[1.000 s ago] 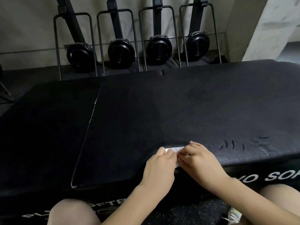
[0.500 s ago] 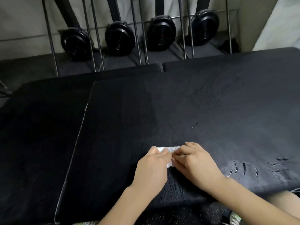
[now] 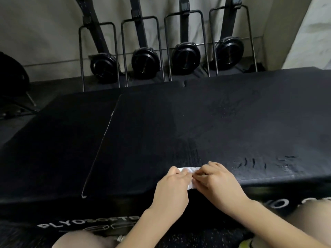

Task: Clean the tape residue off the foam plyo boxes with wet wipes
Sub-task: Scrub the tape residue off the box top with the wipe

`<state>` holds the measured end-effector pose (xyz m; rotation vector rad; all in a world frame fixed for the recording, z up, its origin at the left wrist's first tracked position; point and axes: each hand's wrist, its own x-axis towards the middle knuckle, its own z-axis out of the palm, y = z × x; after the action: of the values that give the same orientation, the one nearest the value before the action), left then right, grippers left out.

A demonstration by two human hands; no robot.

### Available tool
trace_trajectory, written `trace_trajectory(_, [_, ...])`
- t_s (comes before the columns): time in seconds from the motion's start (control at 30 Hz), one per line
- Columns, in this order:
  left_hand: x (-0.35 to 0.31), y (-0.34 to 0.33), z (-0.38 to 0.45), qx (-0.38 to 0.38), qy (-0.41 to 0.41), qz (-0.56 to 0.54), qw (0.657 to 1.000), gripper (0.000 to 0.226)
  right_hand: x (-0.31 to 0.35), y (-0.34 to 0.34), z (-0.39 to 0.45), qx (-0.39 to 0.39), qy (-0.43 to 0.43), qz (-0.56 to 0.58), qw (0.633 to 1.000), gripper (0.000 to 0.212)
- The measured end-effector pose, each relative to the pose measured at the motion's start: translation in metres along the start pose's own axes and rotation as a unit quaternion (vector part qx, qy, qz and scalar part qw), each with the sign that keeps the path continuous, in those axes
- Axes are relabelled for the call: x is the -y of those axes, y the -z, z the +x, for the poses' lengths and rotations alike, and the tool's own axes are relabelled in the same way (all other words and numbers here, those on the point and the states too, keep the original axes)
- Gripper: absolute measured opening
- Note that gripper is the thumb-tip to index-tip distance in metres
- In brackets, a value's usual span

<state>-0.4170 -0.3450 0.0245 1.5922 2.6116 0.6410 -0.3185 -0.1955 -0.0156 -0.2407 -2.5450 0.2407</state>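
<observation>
A black foam plyo box (image 3: 206,126) fills the middle of the view, with a lower black box (image 3: 53,140) beside it on the left. At the near edge of the big box lies a folded white wet wipe (image 3: 190,170). My left hand (image 3: 172,192) and my right hand (image 3: 218,185) press down on the wipe side by side, fingers curled over it; most of the wipe is hidden under them. Streaks of tape residue (image 3: 250,162) and a scuffed patch (image 3: 286,161) mark the top to the right of my hands.
Several upright rowing machines (image 3: 145,63) lean on the wall behind the boxes. A pale residue line (image 3: 100,151) runs along the big box's left edge. White lettering (image 3: 86,223) shows on the front face. My knees (image 3: 80,240) are at the bottom.
Both hands dragged the wipe back toward the near edge of the box, after pushing it forward half a second ago. The camera tilted up again.
</observation>
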Motion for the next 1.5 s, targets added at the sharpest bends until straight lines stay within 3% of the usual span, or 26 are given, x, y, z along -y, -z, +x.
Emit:
trace_trajectory(0.17, [0.027,-0.008,0.052,0.022,0.026,-0.004,0.999,0.042,-0.032,-0.022,0.043,-0.009,-0.012,-0.031,0.999,0.020])
trace_trajectory(0.27, [0.042,-0.011,0.094,0.039,0.048,0.003,0.998,0.033,-0.052,-0.032,0.083,0.019,-0.004,-0.039,0.999,0.010])
trace_trajectory(0.4, [0.054,-0.013,0.146,0.055,0.066,0.021,0.996,0.034,-0.074,-0.043,0.130,0.071,-0.036,-0.065,0.995,0.021])
trace_trajectory(0.5, [0.061,-0.014,0.180,0.057,0.079,0.036,0.995,0.035,-0.089,-0.052,0.155,0.083,-0.055,-0.049,0.994,0.011])
trace_trajectory(0.57, [0.063,-0.015,0.197,0.056,0.079,0.051,0.994,0.035,-0.098,-0.060,0.166,0.100,-0.087,-0.022,0.991,0.025])
trace_trajectory(0.73, [0.056,-0.015,0.184,0.041,0.070,0.073,0.994,0.032,-0.099,-0.060,0.152,0.020,-0.021,-0.009,1.000,0.017])
trace_trajectory(0.93, [0.061,-0.018,0.163,0.031,0.046,0.038,0.998,0.037,-0.105,-0.065,0.138,0.027,0.031,-0.034,0.999,0.024])
trace_trajectory(1.07, [0.084,-0.021,0.206,0.039,0.055,0.023,0.997,0.047,-0.125,-0.081,0.177,0.052,0.018,-0.030,0.998,0.022])
trace_trajectory(1.27, [0.114,-0.028,0.287,0.031,0.078,0.054,0.995,0.042,-0.146,-0.101,0.247,0.126,-0.099,-0.018,0.987,0.030])
trace_trajectory(1.43, [0.115,-0.030,0.281,0.027,0.064,0.057,0.996,0.048,-0.143,-0.098,0.242,0.128,-0.082,-0.046,0.987,0.030])
trace_trajectory(1.5, [0.105,-0.026,0.258,0.024,0.054,0.057,0.997,0.047,-0.140,-0.094,0.224,0.101,-0.038,-0.037,0.994,0.027])
